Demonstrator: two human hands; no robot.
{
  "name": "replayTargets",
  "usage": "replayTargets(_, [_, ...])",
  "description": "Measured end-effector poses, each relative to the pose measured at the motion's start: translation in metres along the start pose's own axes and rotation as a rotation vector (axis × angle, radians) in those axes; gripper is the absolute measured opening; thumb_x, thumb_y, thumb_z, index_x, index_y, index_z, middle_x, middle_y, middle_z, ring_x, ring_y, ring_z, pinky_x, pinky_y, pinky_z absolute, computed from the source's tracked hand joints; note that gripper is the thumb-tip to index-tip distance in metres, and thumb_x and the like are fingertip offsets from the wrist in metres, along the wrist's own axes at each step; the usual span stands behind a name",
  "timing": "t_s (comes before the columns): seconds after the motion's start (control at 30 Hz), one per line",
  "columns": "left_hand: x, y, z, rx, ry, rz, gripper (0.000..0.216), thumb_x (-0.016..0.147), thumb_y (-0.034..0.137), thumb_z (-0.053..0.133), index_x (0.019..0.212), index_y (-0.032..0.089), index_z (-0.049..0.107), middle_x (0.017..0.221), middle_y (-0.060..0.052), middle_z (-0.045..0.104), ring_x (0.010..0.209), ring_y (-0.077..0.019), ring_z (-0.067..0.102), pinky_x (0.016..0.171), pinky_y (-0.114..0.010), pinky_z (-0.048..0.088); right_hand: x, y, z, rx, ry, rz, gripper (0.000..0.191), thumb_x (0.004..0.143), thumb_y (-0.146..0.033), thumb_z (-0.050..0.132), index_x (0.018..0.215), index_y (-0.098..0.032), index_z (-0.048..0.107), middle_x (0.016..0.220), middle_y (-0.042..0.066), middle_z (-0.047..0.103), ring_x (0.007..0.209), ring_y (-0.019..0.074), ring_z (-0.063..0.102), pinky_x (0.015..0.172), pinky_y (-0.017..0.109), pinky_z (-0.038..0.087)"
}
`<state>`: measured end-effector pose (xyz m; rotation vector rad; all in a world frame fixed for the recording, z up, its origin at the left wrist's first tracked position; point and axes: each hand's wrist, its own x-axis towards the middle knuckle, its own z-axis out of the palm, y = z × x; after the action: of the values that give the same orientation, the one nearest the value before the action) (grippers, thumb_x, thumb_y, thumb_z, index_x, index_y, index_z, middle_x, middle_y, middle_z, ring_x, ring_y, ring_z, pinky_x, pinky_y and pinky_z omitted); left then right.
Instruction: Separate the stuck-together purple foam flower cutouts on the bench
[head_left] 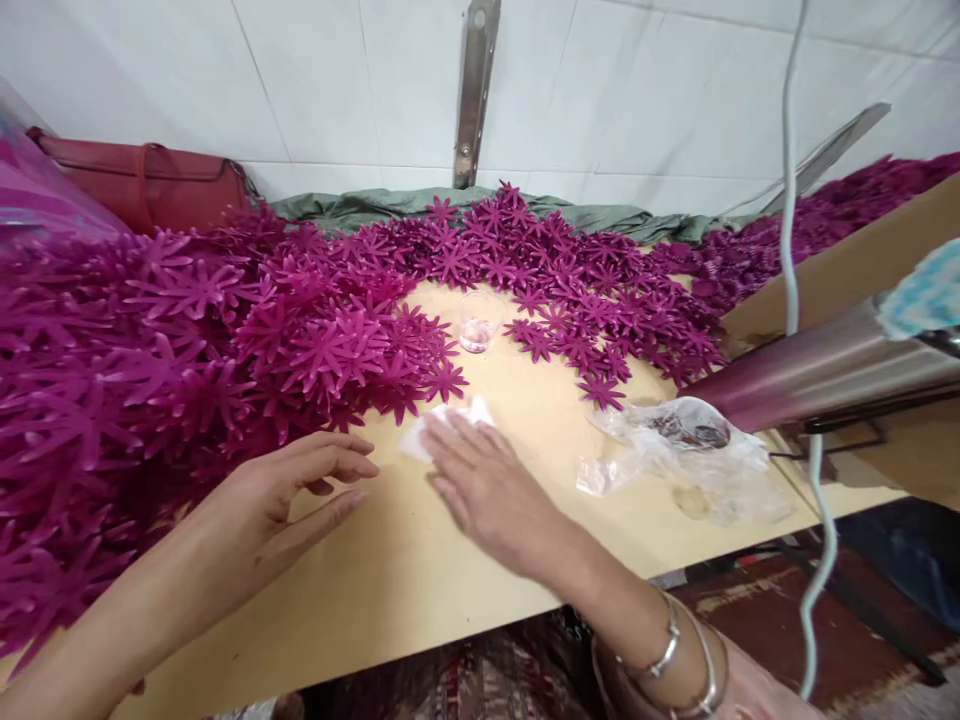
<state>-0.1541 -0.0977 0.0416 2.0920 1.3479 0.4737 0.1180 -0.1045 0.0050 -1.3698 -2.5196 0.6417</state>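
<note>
My right hand point(484, 480) lies flat, fingers stretched out, pressing a white piece of tissue or cloth point(457, 418) onto the tan tabletop point(420, 580). My left hand point(289, 495) hovers just left of it with fingers apart and slightly curved, holding nothing, beside the edge of a big heap of magenta fabric flower cut-outs point(225, 330). Bangles show on my right wrist.
A small clear plastic cup point(478, 322) stands among the flowers. A crumpled clear plastic bag point(675, 450) lies at right beside a shiny metal cylinder point(817, 365). A white cord point(787, 200) hangs down. A red bag point(142, 180) sits at the back left by the tiled wall.
</note>
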Motion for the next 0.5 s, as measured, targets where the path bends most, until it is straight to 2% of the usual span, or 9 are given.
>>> replayTargets(0.07, [0.000,0.000,0.004,0.019,-0.026,0.012,0.036,0.095,0.057,0.061,0.115,0.030,0.076,0.135,-0.006,0.070,0.122,-0.0263,0.068,0.108,-0.037,0.056,0.001,0.030,-0.012,0.010,0.053,0.108,0.056,0.109,-0.032,0.034,0.164,-0.023,0.026,0.172,0.003,0.018,0.162,0.0272,0.014,0.130,0.060,0.019])
replayTargets(0.13, [0.000,0.000,0.007,0.015,-0.034,0.041,0.036,0.096,0.056,0.059,0.112,0.029,0.076,0.133,-0.006,0.071,0.122,-0.0256,0.069,0.109,-0.037,0.055,0.004,0.063,-0.025,-0.003,0.160,0.179,0.058,0.103,-0.014,0.034,0.161,-0.017,0.036,0.170,0.009,0.028,0.161,0.0296,0.019,0.129,0.063,0.020])
replayTargets(0.2, [0.001,0.000,0.010,0.011,-0.033,0.067,0.034,0.098,0.055,0.057,0.109,0.028,0.076,0.132,-0.006,0.071,0.121,-0.0251,0.069,0.109,-0.037,0.056,0.007,0.088,-0.035,0.016,0.291,0.154,0.063,0.093,-0.002,0.039,0.156,-0.012,0.046,0.165,0.015,0.040,0.158,0.0297,0.030,0.129,0.060,0.025])
replayTargets(0.27, [0.002,-0.001,0.011,0.003,-0.035,0.086,0.032,0.098,0.053,0.057,0.108,0.028,0.075,0.132,-0.005,0.071,0.120,-0.0243,0.070,0.108,-0.036,0.057,0.005,0.093,-0.039,0.072,0.436,0.132,0.063,0.091,0.000,0.041,0.151,-0.012,0.053,0.161,0.015,0.046,0.153,0.0291,0.041,0.129,0.058,0.030])
replayTargets(0.37, [0.000,-0.005,0.012,-0.010,-0.029,0.093,0.030,0.099,0.050,0.057,0.113,0.030,0.074,0.133,-0.003,0.071,0.121,-0.0240,0.069,0.107,-0.036,0.057,-0.018,0.060,-0.028,0.105,0.485,0.148,0.061,0.098,-0.006,0.041,0.156,-0.026,0.046,0.160,0.007,0.050,0.150,0.0289,0.047,0.123,0.060,0.040])
replayTargets(0.43, [-0.003,-0.010,0.012,-0.002,-0.011,0.096,0.031,0.097,0.051,0.058,0.116,0.032,0.073,0.134,-0.002,0.071,0.123,-0.0251,0.069,0.107,-0.037,0.058,-0.045,0.023,-0.009,0.132,0.382,0.088,0.070,0.100,-0.006,0.041,0.163,-0.033,0.028,0.165,0.002,0.041,0.154,0.0269,0.039,0.123,0.058,0.043])
replayTargets(0.5, [-0.005,-0.014,0.014,0.009,0.015,0.112,0.031,0.097,0.051,0.059,0.118,0.033,0.073,0.134,-0.001,0.071,0.124,-0.0260,0.068,0.106,-0.037,0.059,-0.072,-0.008,0.010,0.104,0.233,-0.089,0.078,0.097,0.000,0.039,0.166,-0.030,0.020,0.167,0.003,0.037,0.156,0.0250,0.035,0.123,0.053,0.044])
